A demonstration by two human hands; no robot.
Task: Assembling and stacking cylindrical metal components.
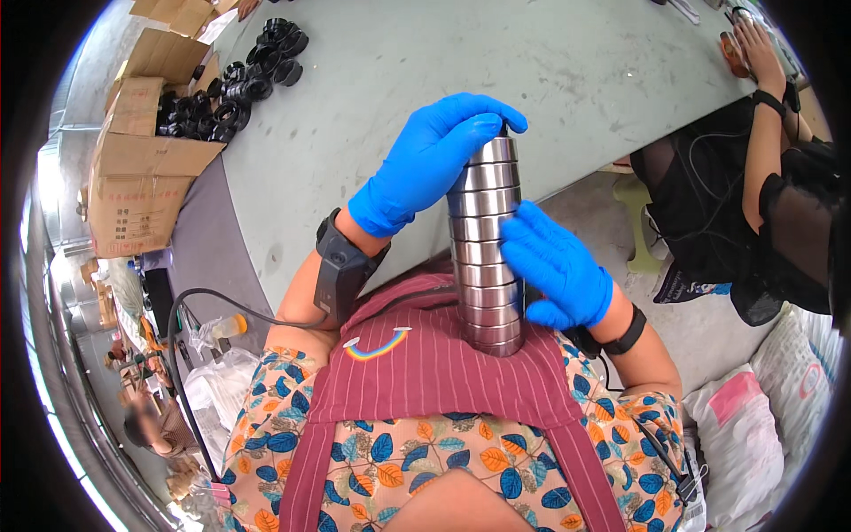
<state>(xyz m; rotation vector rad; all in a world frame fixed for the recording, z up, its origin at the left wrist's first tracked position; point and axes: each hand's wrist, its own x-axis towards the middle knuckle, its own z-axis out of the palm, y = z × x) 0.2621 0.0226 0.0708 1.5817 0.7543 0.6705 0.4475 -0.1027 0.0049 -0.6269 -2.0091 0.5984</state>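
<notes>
A tall stack of shiny steel ring-shaped pieces rises from against my apron toward the table edge; the exact kind of piece is unclear. My left hand, in a blue glove, is closed over its far end, where a small dark part shows under the fingers. Against the stack's right side, my blue-gloved right hand presses its fingers, with the thumb lower down near the base. The palm side of both hands is hidden.
On the grey table, several black round parts lie at the far left, by an open cardboard box holding more. At right, another person's hand rests near the table edge. White sacks stand lower right.
</notes>
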